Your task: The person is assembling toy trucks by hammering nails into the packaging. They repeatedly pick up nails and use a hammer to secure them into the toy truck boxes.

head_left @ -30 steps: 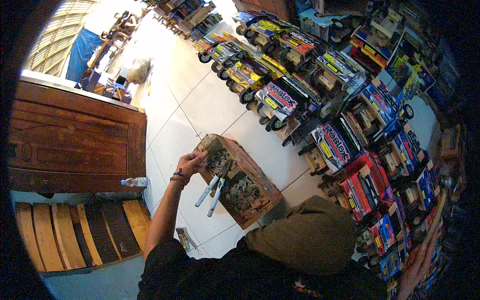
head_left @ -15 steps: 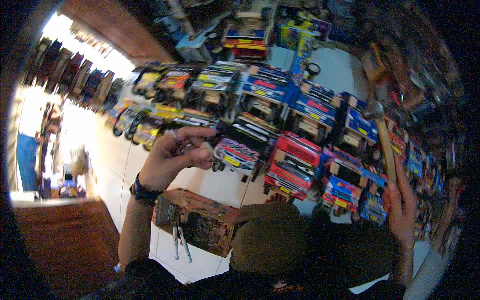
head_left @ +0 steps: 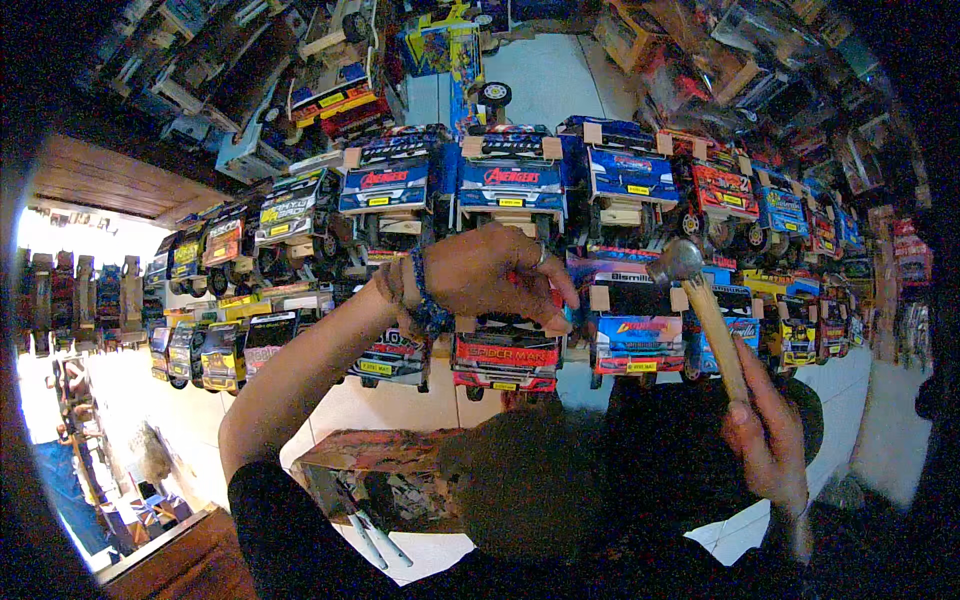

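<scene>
My left hand [head_left: 490,272], with a dark bracelet at the wrist, reaches over a red toy truck [head_left: 505,362] in the front row. Its fingers are bent together, and whatever they pinch is too small to make out. My right hand [head_left: 768,435] grips a hammer [head_left: 718,340] by its pale wooden handle. The metal head points up and left, above a blue and pink toy truck [head_left: 637,345] with small wooden blocks on its front. Part of the red truck's top is hidden by my left hand.
Behind stands a second row of toy trucks, among them a blue one [head_left: 512,180]. A worn reddish box [head_left: 380,445] lies near me on the left, with light-handled pliers [head_left: 378,540] at its edge. More toy trucks and wooden parts crowd the far side of the tiled floor.
The view has turned and levelled. My left hand has moved rightward from beside a dark truck to over the red one. The hammer, still in my right hand, now tilts further left.
</scene>
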A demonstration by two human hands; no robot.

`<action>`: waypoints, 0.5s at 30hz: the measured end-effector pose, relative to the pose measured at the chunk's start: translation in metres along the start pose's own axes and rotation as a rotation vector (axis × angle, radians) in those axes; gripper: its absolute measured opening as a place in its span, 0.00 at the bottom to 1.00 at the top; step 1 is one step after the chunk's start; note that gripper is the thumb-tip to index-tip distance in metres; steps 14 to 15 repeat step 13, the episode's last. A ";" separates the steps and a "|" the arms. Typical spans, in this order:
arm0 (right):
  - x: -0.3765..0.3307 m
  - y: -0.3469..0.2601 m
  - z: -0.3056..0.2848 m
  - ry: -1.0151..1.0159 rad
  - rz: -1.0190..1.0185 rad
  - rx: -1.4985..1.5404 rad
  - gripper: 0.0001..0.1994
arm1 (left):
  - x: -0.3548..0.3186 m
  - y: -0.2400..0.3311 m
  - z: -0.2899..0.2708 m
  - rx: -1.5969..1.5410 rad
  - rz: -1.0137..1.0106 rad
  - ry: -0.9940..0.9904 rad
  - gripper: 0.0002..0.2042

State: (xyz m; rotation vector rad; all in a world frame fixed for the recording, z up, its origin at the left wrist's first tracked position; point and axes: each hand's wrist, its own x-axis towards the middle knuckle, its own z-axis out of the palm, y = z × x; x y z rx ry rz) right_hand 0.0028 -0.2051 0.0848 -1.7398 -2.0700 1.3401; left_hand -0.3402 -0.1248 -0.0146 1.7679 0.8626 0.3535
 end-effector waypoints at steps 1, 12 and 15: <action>-0.001 0.003 0.006 0.061 -0.069 -0.007 0.27 | 0.004 -0.005 0.001 -0.033 0.025 -0.026 0.13; -0.021 0.021 0.033 0.084 0.163 0.092 0.28 | 0.010 -0.025 0.001 -0.033 -0.003 -0.169 0.16; -0.021 0.021 0.033 0.055 0.193 0.062 0.28 | 0.012 -0.026 0.003 -0.075 0.008 -0.177 0.17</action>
